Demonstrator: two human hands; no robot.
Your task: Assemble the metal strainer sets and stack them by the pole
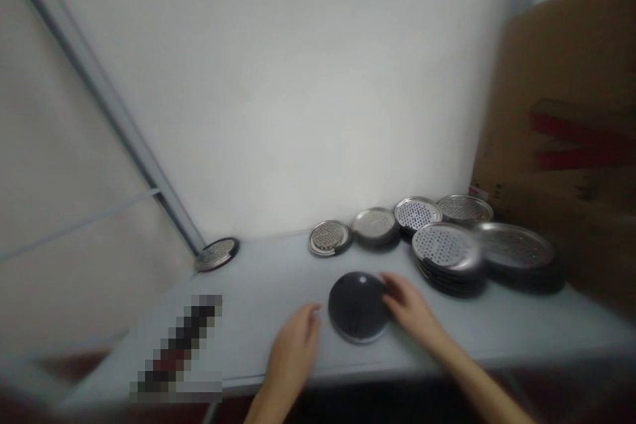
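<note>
Two bare forearms show at the bottom edge, over a pale grey surface (268, 278). The left hand (295, 344) lies at 7 o'clock of a dark round disc (355, 308). Its grip is slack and spread, with the fingertips just beside the disc's left rim but apart from it. The right hand (412, 311) sits at 3 o'clock of the disc, with its fingers on the right rim. Blur hides whether that grip closes on the rim or only rests there.

The disc lies flat near the front edge of the surface, between the two hands. Being round, it has no long axis. The right hand is the nearer one.

At 1 o'clock from the disc stands a stack of perforated metal discs (444, 246), with more shallow metal discs ranged behind it along the white wall. One lone metal disc (216, 254) lies at 10 o'clock, at the foot of a slanting metal post (124, 119). A cardboard box (571, 146) stands at the far right.
</note>
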